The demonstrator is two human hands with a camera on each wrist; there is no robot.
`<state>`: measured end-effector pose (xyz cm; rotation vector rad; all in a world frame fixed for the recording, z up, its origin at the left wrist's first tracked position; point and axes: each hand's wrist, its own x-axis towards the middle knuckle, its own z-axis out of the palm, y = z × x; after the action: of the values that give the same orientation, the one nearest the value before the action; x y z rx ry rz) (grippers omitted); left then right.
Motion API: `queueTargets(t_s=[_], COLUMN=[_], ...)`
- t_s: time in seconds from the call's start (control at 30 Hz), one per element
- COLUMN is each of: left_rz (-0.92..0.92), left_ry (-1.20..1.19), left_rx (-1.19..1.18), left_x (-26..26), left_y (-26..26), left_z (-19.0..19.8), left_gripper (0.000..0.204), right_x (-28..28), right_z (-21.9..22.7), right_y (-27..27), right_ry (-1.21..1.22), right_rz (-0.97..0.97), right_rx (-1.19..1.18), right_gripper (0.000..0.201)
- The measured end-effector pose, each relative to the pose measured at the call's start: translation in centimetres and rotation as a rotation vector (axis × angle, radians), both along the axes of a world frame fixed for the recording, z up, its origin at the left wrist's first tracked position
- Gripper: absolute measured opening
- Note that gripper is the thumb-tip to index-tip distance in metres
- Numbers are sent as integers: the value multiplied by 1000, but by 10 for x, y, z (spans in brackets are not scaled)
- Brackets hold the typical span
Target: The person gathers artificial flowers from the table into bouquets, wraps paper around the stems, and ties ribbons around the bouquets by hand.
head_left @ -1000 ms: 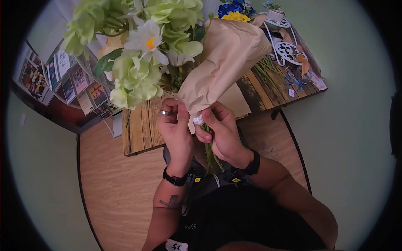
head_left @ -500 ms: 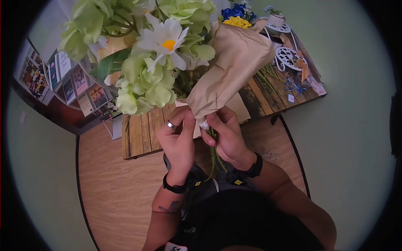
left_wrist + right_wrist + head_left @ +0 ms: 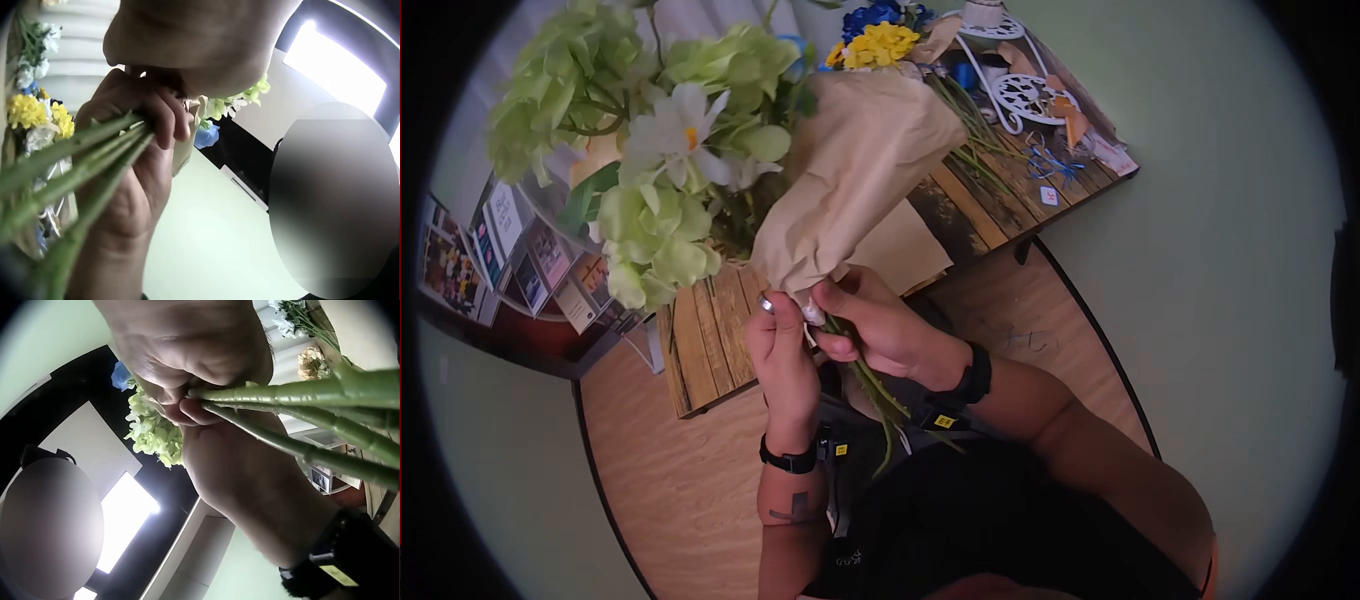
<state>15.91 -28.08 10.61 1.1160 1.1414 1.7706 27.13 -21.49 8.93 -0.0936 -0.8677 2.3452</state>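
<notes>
Wood-plank tabletop (image 3: pixel 700 340) up against a pale green wall (image 3: pixel 1220 200), and from where I'm standing the bouquet's held over its near edge. Green flower heads (image 3: pixel 655 230) sit out past the hands, brown paper (image 3: pixel 850 160) flares up beside them, and the stems (image 3: pixel 880 395) angle back toward the person's body. What matters imo is that skinny neck: white wrap (image 3: pixel 812 314) right between both hands. Right hand (image 3: pixel 885 328) is nearer the stems, fingers curled round them; left hand (image 3: pixel 785 360) looks like it's pinching the paper's bottom edge, tips mostly hidden tbh.
</notes>
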Motion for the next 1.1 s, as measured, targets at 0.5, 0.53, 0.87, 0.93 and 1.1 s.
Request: queueTargets(t_s=[0.5,0.53,0.87,0.93,1.1], left_rz=[6,-1,34,76,50], left_ry=[-15,-15,-320,-257,-271], left_rx=[8,8,213,203,174], left_x=[3,14,22,24,4], left_y=[7,11,19,19,9], left_z=[-9,-1,22,20,20], left_gripper=[31,31,35,34,31], right_x=[3,6,1,-2,24], right_z=[8,11,-29,-33,-25], right_y=[3,2,-33,-34,-22], right_ry=[-276,-298,-433,-408,-402], right_rz=[-400,-399,-647,-641,-459], right_rx=[374,382,829,795,803], right_gripper=[33,30,16,16,26])
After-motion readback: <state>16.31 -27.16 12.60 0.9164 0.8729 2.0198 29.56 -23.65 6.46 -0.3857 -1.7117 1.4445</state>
